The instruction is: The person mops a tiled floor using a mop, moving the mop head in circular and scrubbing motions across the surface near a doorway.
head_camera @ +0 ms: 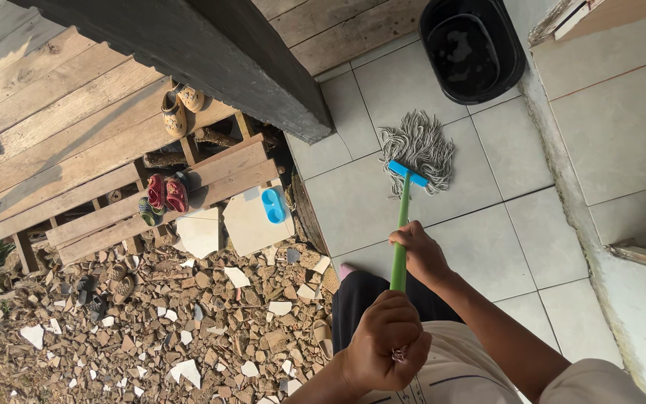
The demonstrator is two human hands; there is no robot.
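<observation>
Both hands are closed around the green handle [400,239] of a mop. The left hand [384,340], with a ring on one finger, is a fist at the top end of the handle, close to the body. The right hand [419,251] wraps the handle further down, fingers curled fully round it. The handle runs away from the person to a blue clamp, where the grey string mop head [419,150] lies spread on the floor.

The floor [502,247] is laid with large pale grey tiles with dark joints. The mop head sits near the middle of one tile, and the tiles around it look slightly damp. Just beyond the mop head stands a black bucket [472,46] with dark water in it, hard against a raised tiled step [622,127] along the right side. A thick dark beam [211,52] crosses the top of the view, ending near the mop head.

To the left, the tiled floor stops at an edge. Below it lies a bed of broken tile pieces and rubble [158,329]. Beyond that is a rough wooden plank deck [61,127]. Small shoes lie about there: a brown pair [177,108] on the planks, a red pair [167,193] on a lower board. A small blue dish [273,205] rests on a loose tile slab beside the edge.
</observation>
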